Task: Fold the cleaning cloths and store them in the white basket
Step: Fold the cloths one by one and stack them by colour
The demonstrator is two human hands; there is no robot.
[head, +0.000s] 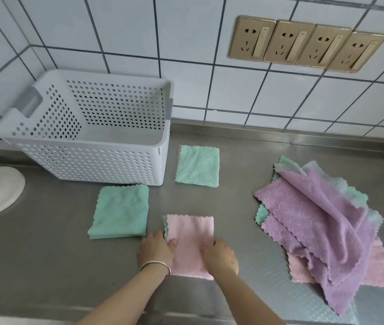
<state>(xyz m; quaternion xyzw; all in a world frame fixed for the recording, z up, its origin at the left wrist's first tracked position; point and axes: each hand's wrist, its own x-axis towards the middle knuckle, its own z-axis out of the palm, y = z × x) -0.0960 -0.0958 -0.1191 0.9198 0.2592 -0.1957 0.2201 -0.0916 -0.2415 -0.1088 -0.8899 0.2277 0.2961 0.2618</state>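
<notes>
A pink cloth [192, 233] lies folded into a strip on the steel counter in front of me. My left hand [156, 249] grips its left edge and my right hand [221, 255] grips its right edge, fingers curled on the fabric. Two folded green cloths lie nearby, one [120, 212] to the left and one [198, 166] farther back. The white perforated basket [88, 158] stands at the back left with nothing visible inside. A loose pile of purple, green and pink cloths [315, 219] lies at the right.
A white round drain cover [1, 191] sits at the far left of the steel counter [45, 254]. The tiled wall behind carries several gold power sockets [306, 43]. The counter's front edge runs along the bottom of the view.
</notes>
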